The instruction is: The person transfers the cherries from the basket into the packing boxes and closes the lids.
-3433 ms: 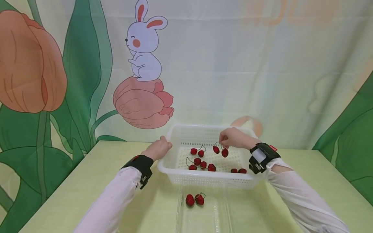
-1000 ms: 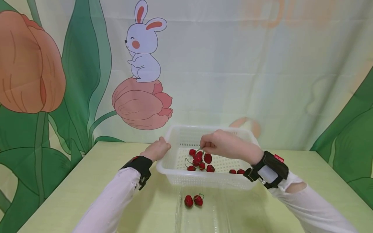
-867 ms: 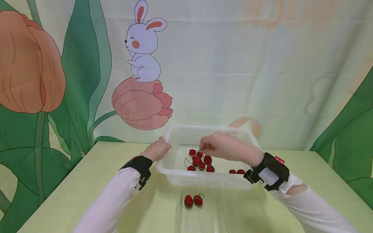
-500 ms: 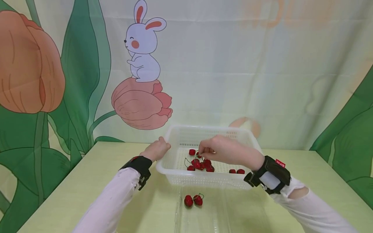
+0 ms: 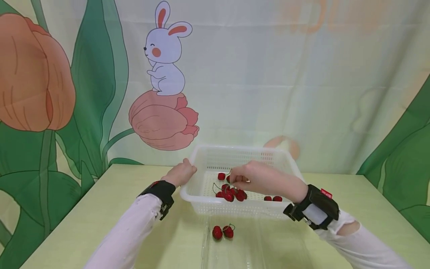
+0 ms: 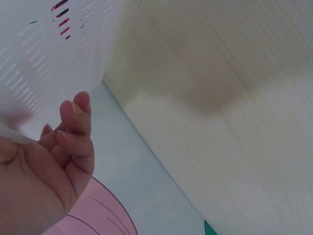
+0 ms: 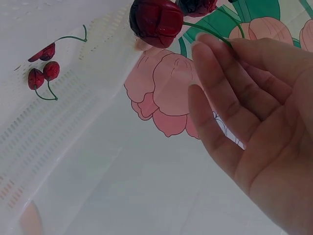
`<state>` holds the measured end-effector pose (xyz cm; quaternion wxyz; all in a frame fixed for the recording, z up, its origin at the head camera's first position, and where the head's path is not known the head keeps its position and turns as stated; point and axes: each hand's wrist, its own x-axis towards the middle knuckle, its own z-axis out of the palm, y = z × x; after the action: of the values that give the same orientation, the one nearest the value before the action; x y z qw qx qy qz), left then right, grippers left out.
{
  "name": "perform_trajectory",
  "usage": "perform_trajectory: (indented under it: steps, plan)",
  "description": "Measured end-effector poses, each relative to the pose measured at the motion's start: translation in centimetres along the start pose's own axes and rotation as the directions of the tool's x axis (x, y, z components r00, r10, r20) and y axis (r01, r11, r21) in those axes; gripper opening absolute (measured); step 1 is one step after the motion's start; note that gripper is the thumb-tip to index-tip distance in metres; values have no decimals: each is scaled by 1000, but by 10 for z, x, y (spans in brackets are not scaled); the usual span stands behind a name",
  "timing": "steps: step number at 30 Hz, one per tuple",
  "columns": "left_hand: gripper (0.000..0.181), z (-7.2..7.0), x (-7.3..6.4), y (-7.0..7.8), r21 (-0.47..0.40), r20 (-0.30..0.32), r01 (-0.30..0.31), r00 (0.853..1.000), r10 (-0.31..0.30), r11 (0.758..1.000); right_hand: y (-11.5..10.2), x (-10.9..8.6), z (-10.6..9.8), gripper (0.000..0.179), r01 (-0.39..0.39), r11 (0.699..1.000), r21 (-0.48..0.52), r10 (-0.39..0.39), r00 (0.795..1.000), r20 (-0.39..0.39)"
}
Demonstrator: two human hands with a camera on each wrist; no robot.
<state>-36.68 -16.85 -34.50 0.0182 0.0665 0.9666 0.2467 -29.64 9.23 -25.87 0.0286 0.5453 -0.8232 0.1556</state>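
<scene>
My left hand [image 5: 181,172] grips the left rim of a white perforated plastic basket [image 5: 268,205]; in the left wrist view its fingers [image 6: 76,142] curl at the basket wall. My right hand [image 5: 256,177] is over the middle of the basket. In the right wrist view its thumb and fingertips pinch the green stems of a pair of dark red cherries [image 7: 156,22]. From the head view, the held pair hangs low at the front of the basket, overlapping a cluster of cherries [image 5: 220,194]. Another cherry [image 5: 221,176] lies farther back, and two cherries [image 5: 277,198] sit at the front right.
In front of the basket a clear plastic tray [image 5: 235,257] rests on the pale yellow table [image 5: 151,239], with a pair of cherries [image 5: 217,232] in it. Behind the table hangs a cloth backdrop [image 5: 252,93] printed with tulips and a rabbit.
My right hand has carried the pinched cherry pair leftward across the basket, then lowered it toward the front, onto the cluster. My left hand stays at the rim.
</scene>
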Motion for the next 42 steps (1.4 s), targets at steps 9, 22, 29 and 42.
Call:
perform_trajectory:
  steps: [9, 22, 29, 42]
  plan:
    - [37, 0, 1, -1, -7, -2, -9, 1000, 9, 1000, -2, -4, 4, 11, 24, 1000, -17, -25, 1000, -15]
    - [36, 0, 1, -1, 22, 0, -8, 1000, 8, 1000, -11, -11, 13, 9, 40, 999, -16, -40, 999, 9]
    - [35, 1, 1, 0, 12, 3, 1, 1000, -1, 1000, -14, -17, 19, 10, 10, 1000, -2, -10, 1000, 22]
    - [35, 1, 3, -1, 25, -4, -5, 1000, 5, 1000, -9, -27, 26, 9, 12, 999, 44, -14, 998, 54]
